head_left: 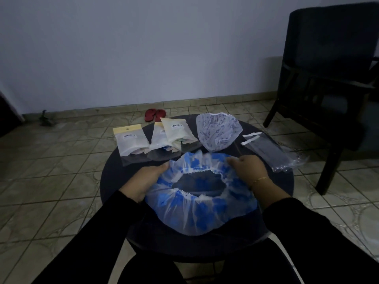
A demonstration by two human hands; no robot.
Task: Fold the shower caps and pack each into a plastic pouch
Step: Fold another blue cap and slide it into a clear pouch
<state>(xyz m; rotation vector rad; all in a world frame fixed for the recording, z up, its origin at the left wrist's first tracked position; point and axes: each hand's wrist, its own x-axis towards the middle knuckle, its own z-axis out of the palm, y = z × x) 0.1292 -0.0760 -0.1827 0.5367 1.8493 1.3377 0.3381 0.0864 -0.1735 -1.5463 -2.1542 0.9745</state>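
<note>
A blue-and-white shower cap (200, 210) lies spread on the round dark table (114, 181), its elastic opening facing up. My left hand (146, 179) grips the cap's left rim and my right hand (247, 171) grips its far right rim. A second cap, white with purple print (218, 131), lies folded at the table's far side. An empty clear pouch (266, 149) with a white strip lies to the right of it. Three filled pouches (131, 141) (159, 140) (178, 132) stand in a row at the far left.
A dark armchair (328, 78) stands at the right, close to the table. Red slippers (154, 114) lie on the tiled floor beyond the table, near the wall. A small dark object (45, 119) sits by the wall at left.
</note>
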